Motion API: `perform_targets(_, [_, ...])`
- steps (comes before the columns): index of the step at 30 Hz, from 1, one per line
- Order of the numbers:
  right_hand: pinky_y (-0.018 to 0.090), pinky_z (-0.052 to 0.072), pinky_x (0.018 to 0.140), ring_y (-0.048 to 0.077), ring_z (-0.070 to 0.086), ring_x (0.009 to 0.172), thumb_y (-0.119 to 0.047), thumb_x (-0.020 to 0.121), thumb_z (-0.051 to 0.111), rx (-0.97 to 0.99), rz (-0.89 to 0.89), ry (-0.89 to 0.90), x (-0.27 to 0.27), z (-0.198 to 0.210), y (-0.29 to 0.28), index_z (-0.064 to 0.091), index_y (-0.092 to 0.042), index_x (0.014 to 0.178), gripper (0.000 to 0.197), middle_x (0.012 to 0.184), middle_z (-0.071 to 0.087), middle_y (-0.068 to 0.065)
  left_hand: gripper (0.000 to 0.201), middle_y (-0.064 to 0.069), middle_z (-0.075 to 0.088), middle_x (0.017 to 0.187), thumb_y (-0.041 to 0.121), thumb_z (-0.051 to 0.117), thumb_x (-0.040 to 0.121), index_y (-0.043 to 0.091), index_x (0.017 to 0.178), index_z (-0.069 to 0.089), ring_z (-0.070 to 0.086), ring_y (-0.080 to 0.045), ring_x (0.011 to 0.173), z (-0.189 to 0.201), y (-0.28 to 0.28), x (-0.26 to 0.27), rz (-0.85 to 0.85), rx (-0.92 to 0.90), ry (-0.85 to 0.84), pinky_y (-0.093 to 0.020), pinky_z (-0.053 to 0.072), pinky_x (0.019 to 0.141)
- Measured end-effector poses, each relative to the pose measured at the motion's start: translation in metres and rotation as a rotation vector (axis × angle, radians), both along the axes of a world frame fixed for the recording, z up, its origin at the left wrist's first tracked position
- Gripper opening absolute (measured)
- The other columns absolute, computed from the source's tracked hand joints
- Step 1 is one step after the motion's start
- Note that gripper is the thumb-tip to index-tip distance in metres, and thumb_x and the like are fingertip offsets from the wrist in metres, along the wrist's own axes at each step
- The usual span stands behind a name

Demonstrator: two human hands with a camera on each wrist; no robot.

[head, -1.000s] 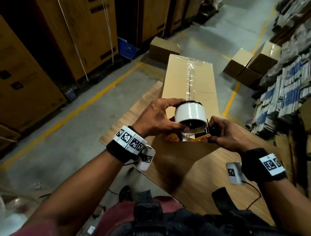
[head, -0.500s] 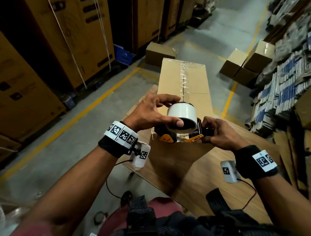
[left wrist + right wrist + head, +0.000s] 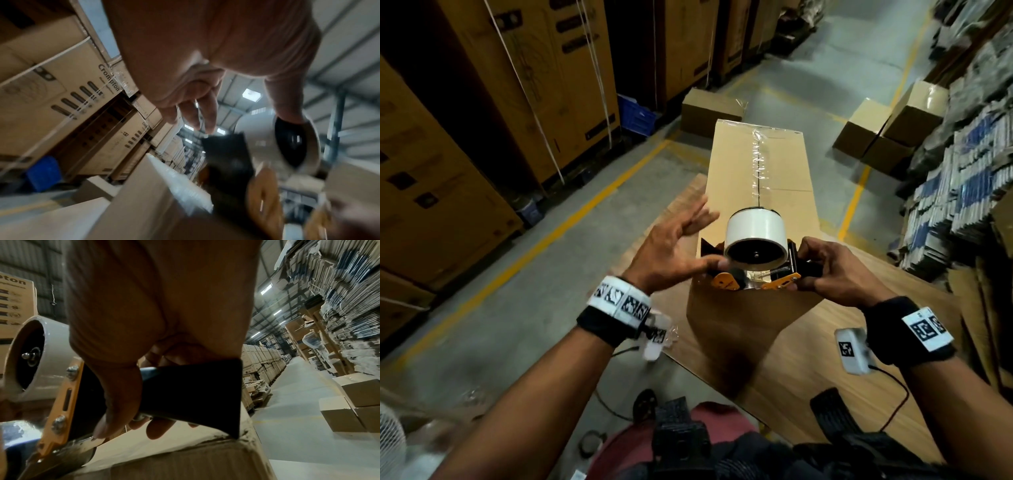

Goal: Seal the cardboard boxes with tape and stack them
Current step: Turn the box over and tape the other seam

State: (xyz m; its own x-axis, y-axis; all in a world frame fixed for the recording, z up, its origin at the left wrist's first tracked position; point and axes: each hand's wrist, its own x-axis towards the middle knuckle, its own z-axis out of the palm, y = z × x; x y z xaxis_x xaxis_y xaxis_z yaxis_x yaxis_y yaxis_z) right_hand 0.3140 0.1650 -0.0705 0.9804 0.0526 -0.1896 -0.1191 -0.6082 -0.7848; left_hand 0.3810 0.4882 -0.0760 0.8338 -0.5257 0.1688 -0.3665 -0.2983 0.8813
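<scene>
A long cardboard box point(image 3: 784, 171) lies on the wooden table point(image 3: 859, 370), with clear tape along its top seam. At its near end sits a tape dispenser point(image 3: 780, 284) with an orange frame and a white tape roll point(image 3: 755, 228). My right hand point(image 3: 822, 267) grips the dispenser's black handle point(image 3: 191, 386), fingers curled under it. My left hand point(image 3: 688, 246) is beside the roll with its fingers spread. Only its thumb touches the roll's rim point(image 3: 287, 116). The dispenser's front edge rests on the box's near edge point(image 3: 185, 459).
Tall strapped cartons point(image 3: 448, 171) line the left aisle, with a blue crate point(image 3: 637, 116) at their foot. A small box point(image 3: 709, 109) stands on the floor beyond the table, sealed boxes point(image 3: 887, 137) lie to the right, and flattened cartons point(image 3: 962, 171) are stacked far right.
My left hand has released its grip round the tape roll and spread its fingers, leaving just the thumb on the rim. The right hand still holds the dispenser at the box's near end.
</scene>
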Motion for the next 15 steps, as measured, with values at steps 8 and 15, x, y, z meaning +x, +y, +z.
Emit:
perform_targets(8, [0.019,0.048,0.063,0.008,0.064,0.068,0.003,0.067,0.093,-0.007,-0.007,0.001,0.002,0.0,0.0,0.058,-0.011,0.082,0.04,0.073,0.069,-0.002,0.112,-0.01,0.029,0.169,0.051,0.074,0.085,0.01,0.166,0.008,0.028,-0.019,0.157,-0.061,0.012,-0.028,0.121,0.149,-0.367,-0.053,0.025,0.127])
perform_targets(15, [0.033,0.05,0.069,0.018,0.065,0.074,-0.003,0.066,0.095,-0.046,0.003,-0.003,-0.001,0.0,-0.002,0.059,-0.019,0.081,0.042,0.08,0.069,0.004,0.117,-0.001,0.072,0.131,0.059,0.064,0.079,-0.007,0.162,0.012,0.041,-0.02,0.15,-0.095,0.001,-0.044,0.186,0.443,-0.473,-0.055,0.019,0.126])
